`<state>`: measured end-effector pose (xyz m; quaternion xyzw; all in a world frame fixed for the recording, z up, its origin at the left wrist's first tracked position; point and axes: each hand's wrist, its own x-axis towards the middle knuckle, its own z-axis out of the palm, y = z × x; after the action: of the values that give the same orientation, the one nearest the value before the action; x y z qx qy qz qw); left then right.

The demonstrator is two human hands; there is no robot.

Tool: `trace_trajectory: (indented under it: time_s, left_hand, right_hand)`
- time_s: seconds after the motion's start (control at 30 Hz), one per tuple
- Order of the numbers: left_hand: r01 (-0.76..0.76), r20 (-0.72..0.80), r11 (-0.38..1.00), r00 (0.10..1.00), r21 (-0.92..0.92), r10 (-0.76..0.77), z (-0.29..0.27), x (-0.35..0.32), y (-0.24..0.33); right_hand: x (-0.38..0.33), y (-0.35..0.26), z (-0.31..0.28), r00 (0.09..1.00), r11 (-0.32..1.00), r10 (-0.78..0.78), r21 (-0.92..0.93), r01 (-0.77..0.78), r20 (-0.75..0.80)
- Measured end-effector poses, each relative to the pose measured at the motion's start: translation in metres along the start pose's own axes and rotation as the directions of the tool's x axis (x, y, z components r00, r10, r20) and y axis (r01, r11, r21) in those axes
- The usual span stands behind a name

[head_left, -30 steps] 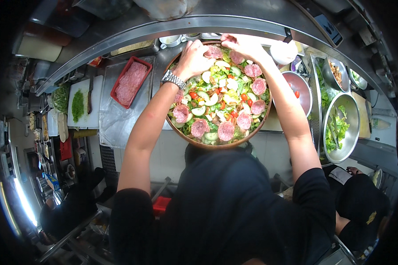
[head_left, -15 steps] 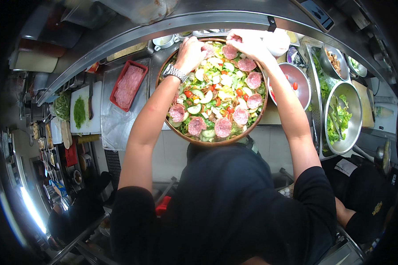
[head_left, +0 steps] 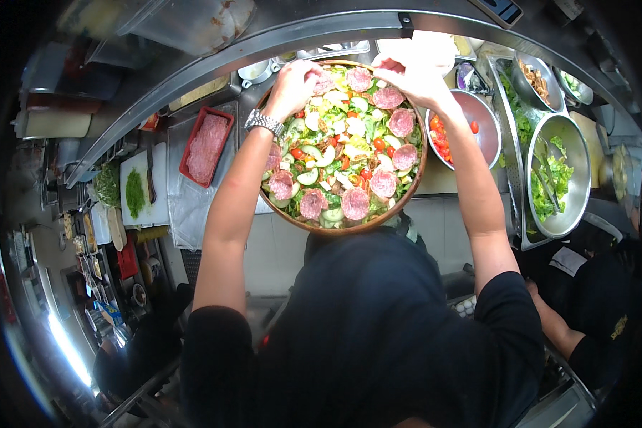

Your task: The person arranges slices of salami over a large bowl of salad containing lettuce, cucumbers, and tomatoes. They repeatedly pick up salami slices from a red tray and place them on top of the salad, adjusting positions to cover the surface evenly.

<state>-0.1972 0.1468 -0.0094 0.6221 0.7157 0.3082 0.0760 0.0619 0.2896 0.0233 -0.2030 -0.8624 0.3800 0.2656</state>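
A wide wooden bowl of salad is in front of my body. Lettuce, cucumber slices, cherry tomatoes and white pieces fill its middle, and folded salami slices ring the edge. My left hand, with a metal watch at the wrist, reaches to the far left rim. Its fingers are drawn together at a salami slice. At the far right rim is my right hand, its fingers bent together near another salami slice. Anything in the right fingers is too small to make out.
A red tray of salami stands left, beside a white board with chopped greens. To the right are a metal bowl of tomatoes and one of lettuce with tongs. A metal shelf edge overhangs the counter. A co-worker's arm shows lower right.
The view has shifted slightly, showing more of the tomato bowl. My right fingers have moved from the far rim salami slice toward the right. My left hand stays by its slice.
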Motion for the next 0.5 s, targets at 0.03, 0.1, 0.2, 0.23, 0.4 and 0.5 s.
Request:
trace_trajectory:
  time_s: [0.03, 0.1, 0.2, 0.23, 0.4, 0.5]
  left_hand:
    - [-0.051, -0.025, 0.999, 0.998, -0.008, 0.051, -0.006, 0.000, 0.003]
    - [0.070, -0.051, 0.983, 0.996, -0.168, -0.079, -0.020, -0.004, 0.011]
    - [0.102, -0.130, 0.985, 0.984, -0.136, -0.119, -0.046, -0.010, 0.017]
    - [0.072, -0.172, 0.994, 0.981, -0.079, -0.085, -0.052, -0.013, 0.019]
    - [-0.010, -0.217, 0.989, 0.976, -0.146, -0.022, -0.050, -0.029, 0.025]
    - [0.053, -0.142, 0.983, 0.987, -0.177, -0.078, -0.030, -0.033, 0.033]
  right_hand:
    - [-0.005, 0.000, -0.005, 1.000, 1.000, 0.001, 0.019, -0.001, 0.007]
    - [-0.014, 0.002, -0.011, 0.999, 0.998, -0.010, 0.055, 0.007, 0.047]
    - [-0.018, 0.014, -0.008, 0.996, 0.966, -0.078, -0.242, 0.087, 0.048]
    - [-0.016, 0.019, -0.002, 0.984, 0.934, -0.128, -0.318, 0.161, 0.123]
    - [0.019, 0.042, 0.040, 0.944, 0.832, -0.293, -0.445, 0.331, 0.153]
    - [0.045, 0.044, 0.054, 0.948, 0.835, -0.214, -0.459, 0.303, 0.236]
